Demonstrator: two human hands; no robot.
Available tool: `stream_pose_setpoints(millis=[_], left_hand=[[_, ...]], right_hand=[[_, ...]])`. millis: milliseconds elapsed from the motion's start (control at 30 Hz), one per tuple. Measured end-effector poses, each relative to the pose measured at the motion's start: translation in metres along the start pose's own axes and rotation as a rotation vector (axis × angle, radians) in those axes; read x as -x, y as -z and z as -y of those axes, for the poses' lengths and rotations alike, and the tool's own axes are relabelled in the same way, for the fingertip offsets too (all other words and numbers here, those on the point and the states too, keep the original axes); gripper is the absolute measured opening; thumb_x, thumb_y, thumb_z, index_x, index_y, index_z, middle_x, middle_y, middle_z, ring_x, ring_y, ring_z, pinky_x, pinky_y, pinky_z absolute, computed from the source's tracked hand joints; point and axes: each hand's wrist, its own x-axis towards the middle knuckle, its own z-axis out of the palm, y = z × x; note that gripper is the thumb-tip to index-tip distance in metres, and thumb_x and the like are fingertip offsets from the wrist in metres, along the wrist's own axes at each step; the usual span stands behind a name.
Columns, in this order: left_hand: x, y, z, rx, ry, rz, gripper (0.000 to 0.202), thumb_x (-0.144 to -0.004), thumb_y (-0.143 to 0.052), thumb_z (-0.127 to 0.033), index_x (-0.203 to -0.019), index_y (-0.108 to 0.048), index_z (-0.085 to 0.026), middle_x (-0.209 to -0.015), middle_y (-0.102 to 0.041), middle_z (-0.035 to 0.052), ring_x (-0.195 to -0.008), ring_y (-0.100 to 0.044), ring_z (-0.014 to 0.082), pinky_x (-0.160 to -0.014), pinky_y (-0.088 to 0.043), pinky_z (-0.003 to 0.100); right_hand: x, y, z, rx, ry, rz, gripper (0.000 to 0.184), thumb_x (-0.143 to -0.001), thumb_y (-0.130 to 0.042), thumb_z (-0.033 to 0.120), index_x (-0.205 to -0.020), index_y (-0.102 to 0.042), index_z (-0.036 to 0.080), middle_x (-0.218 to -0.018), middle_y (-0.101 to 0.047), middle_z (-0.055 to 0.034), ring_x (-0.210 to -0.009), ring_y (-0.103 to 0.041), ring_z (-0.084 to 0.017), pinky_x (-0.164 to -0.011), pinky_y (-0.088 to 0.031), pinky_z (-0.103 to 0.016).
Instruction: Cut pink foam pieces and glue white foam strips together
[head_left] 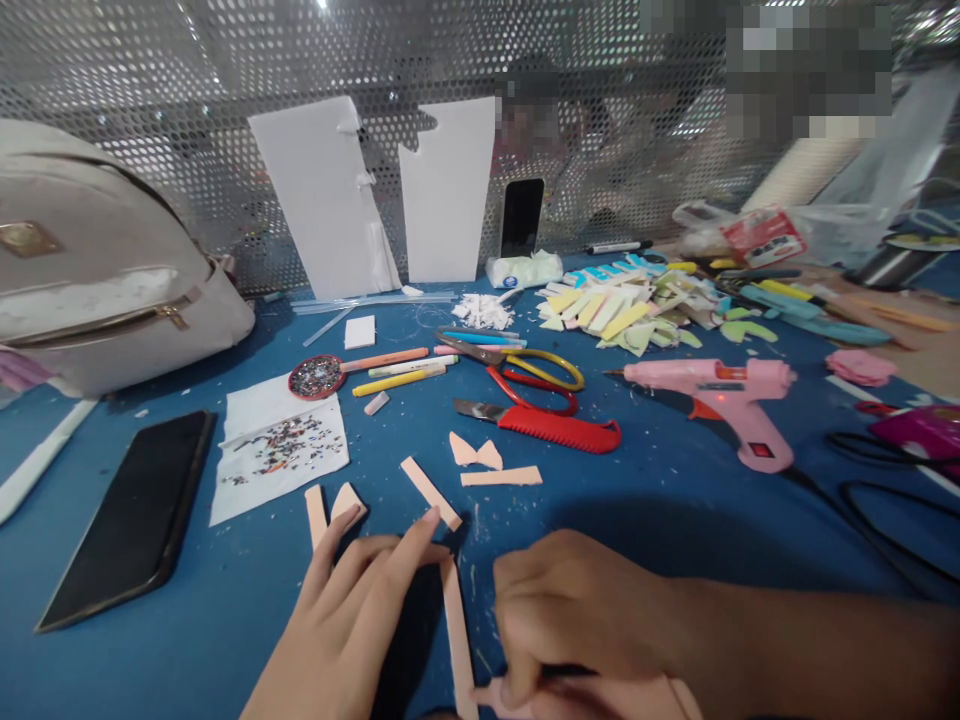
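My left hand [352, 620] lies low in the middle with fingers stretched out flat, pressing on a long peach foam strip [456, 630] on the blue table. My right hand [570, 610] is curled closed beside it, its fingertips pinching a peach foam piece [600, 700] at the bottom edge. More peach strips and cut pieces lie just beyond: one strip [430, 492], a bow-shaped piece [475, 453], another strip [501, 477] and two small pieces [334, 508].
A red utility knife [551, 427], scissors [525, 375], a pink glue gun [720, 392] with black cord, markers [401, 372], glitter on paper [281, 450], a black phone [131, 515], a beige bag [97, 270], foam scraps [630, 305], white boards [322, 200] against perforated metal.
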Motion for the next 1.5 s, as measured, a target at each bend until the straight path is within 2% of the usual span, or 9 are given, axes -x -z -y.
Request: stream_pose_setpoints(millis=[100,200,567,700,833,1000,1167,1333,1500], left_hand=[[-0.001,-0.001,-0.001,-0.014,-0.01,-0.017,0.083,-0.1,-0.043,-0.066,-0.162,-0.007,-0.026,-0.129,-0.07,0.0049,-0.133,-0.055,0.0272,-0.123,-0.021,0.048],[-0.001,-0.001,-0.001,-0.027,-0.023,-0.041,0.078,-0.102,-0.035,-0.066,-0.163,-0.007,-0.026,-0.129,-0.07,0.0032,-0.132,-0.056,0.0254,-0.122,-0.022,0.046],[-0.002,-0.002,0.0,-0.049,-0.034,-0.053,0.079,-0.102,-0.033,-0.067,-0.163,-0.007,-0.025,-0.128,-0.071,0.0029,-0.131,-0.056,0.025,-0.121,-0.023,0.046],[-0.003,-0.002,0.0,-0.038,-0.037,-0.059,0.075,-0.103,-0.032,-0.065,-0.162,-0.009,-0.024,-0.127,-0.071,0.0028,-0.131,-0.056,0.0246,-0.122,-0.02,0.045],[-0.003,-0.001,0.001,-0.028,-0.032,-0.053,0.078,-0.101,-0.035,-0.068,-0.162,-0.01,-0.025,-0.128,-0.071,0.0025,-0.131,-0.056,0.024,-0.122,-0.017,0.043],[0.0,-0.002,0.006,-0.069,-0.063,-0.02,0.083,-0.1,-0.036,-0.07,-0.162,-0.008,-0.024,-0.132,-0.069,0.0006,-0.133,-0.054,0.0227,-0.124,-0.013,0.04],[0.002,-0.003,0.01,-0.081,-0.071,-0.011,0.087,-0.098,-0.033,-0.075,-0.163,-0.006,-0.024,-0.134,-0.068,-0.0008,-0.136,-0.051,0.023,-0.124,-0.009,0.037],[0.001,-0.005,0.012,-0.039,-0.105,-0.061,0.081,-0.099,-0.019,-0.074,-0.163,-0.01,-0.024,-0.131,-0.07,0.0018,-0.128,-0.058,0.0215,-0.123,-0.009,0.037],[0.001,-0.005,0.011,-0.034,-0.098,-0.065,0.087,-0.095,-0.02,-0.078,-0.163,-0.009,-0.025,-0.131,-0.071,0.0019,-0.126,-0.06,0.0229,-0.123,-0.011,0.039]], right_hand=[[0.001,-0.003,-0.003,0.051,-0.029,-0.062,0.008,-0.096,-0.047,0.02,-0.09,-0.053,0.021,-0.074,-0.067,-0.0007,-0.065,-0.056,-0.015,-0.064,-0.042,-0.025],[0.002,-0.004,-0.004,0.032,-0.009,-0.009,0.01,-0.095,-0.046,0.022,-0.086,-0.05,0.021,-0.07,-0.065,-0.0001,-0.064,-0.054,-0.014,-0.062,-0.041,-0.025],[0.0,-0.002,-0.003,0.077,-0.041,-0.049,0.01,-0.096,-0.047,0.02,-0.086,-0.05,0.021,-0.071,-0.065,0.0004,-0.063,-0.053,-0.014,-0.062,-0.039,-0.025],[0.002,-0.004,-0.005,0.07,0.029,0.077,0.009,-0.097,-0.048,0.024,-0.088,-0.048,0.023,-0.069,-0.064,0.0015,-0.061,-0.052,-0.015,-0.059,-0.039,-0.025],[0.001,-0.004,-0.007,0.088,0.021,0.036,0.006,-0.096,-0.042,0.022,-0.09,-0.045,0.023,-0.068,-0.062,0.0003,-0.06,-0.05,-0.016,-0.06,-0.04,-0.026],[-0.001,-0.003,-0.012,-0.014,0.161,0.163,0.01,-0.089,-0.05,0.022,-0.084,-0.041,0.024,-0.064,-0.058,0.0029,-0.058,-0.05,-0.014,-0.054,-0.036,-0.024],[-0.002,-0.003,-0.012,-0.015,0.145,0.002,0.006,-0.095,-0.045,0.024,-0.09,-0.045,0.023,-0.072,-0.065,0.0004,-0.062,-0.054,-0.014,-0.061,-0.042,-0.023],[-0.002,-0.003,-0.013,-0.002,0.191,0.116,0.007,-0.093,-0.048,0.024,-0.087,-0.046,0.023,-0.067,-0.062,0.002,-0.059,-0.051,-0.014,-0.054,-0.037,-0.024],[-0.001,-0.003,-0.011,0.001,0.148,0.053,0.008,-0.095,-0.048,0.026,-0.088,-0.049,0.022,-0.073,-0.066,0.0012,-0.063,-0.053,-0.014,-0.06,-0.041,-0.024]])
